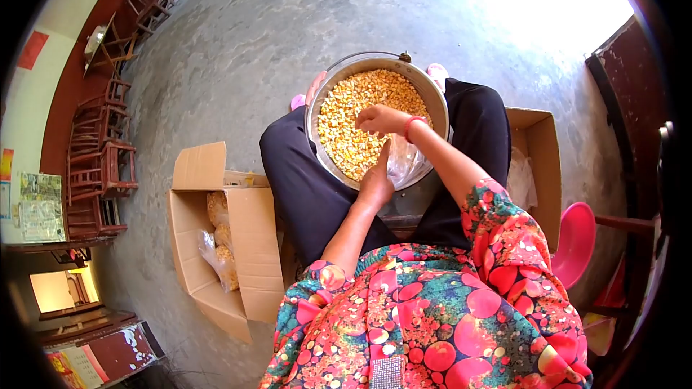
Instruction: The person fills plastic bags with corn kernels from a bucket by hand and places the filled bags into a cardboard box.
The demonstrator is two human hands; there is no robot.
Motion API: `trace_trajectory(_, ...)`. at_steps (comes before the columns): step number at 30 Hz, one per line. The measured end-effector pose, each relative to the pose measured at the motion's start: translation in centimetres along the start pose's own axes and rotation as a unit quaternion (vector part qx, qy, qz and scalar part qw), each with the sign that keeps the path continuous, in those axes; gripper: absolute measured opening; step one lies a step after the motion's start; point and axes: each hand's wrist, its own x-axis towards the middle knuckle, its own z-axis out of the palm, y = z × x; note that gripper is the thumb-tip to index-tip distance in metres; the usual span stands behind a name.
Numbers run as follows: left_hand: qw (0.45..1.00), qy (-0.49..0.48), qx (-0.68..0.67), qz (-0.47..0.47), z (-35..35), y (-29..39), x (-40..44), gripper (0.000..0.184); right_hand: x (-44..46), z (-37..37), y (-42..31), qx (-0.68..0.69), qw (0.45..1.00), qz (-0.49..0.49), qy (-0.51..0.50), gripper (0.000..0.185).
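A metal pot [441, 112] with a thin wire handle stands between my knees, holding many yellow corn kernels [360, 97]. My left hand [375, 186] is at the pot's near side, closed on the edge of a clear plastic bag [408, 164] that hangs inside the rim. Over the kernels, my right hand [382, 120] comes in from the right with its fingers curled downward and a red band on the wrist. What lies inside those curled fingers is hidden.
Left of my leg, an open cardboard box [259, 245] contains several clear bags of corn. Another cardboard box [544, 166] with plastic inside stands at my right, beside a pink basin [577, 245]. Wooden chairs [108, 166] line the left wall.
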Motion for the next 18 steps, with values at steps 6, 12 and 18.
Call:
trace_trajectory(6,0.998,-0.03,0.051,0.027,0.3,-1.1,0.1,0.064,1.9,5.3,2.2,-0.357,0.925,0.095,0.085,0.044)
trace_trajectory(12,0.998,-0.04,0.033,0.021,0.3,-0.6,-0.2,0.038,3.2,7.3,3.9,-0.358,0.927,0.021,-0.111,0.03)
trace_trajectory(18,0.996,-0.008,0.041,0.075,1.4,-2.3,0.1,0.032,1.1,7.3,2.6,-0.22,0.95,0.072,-0.21,0.035)
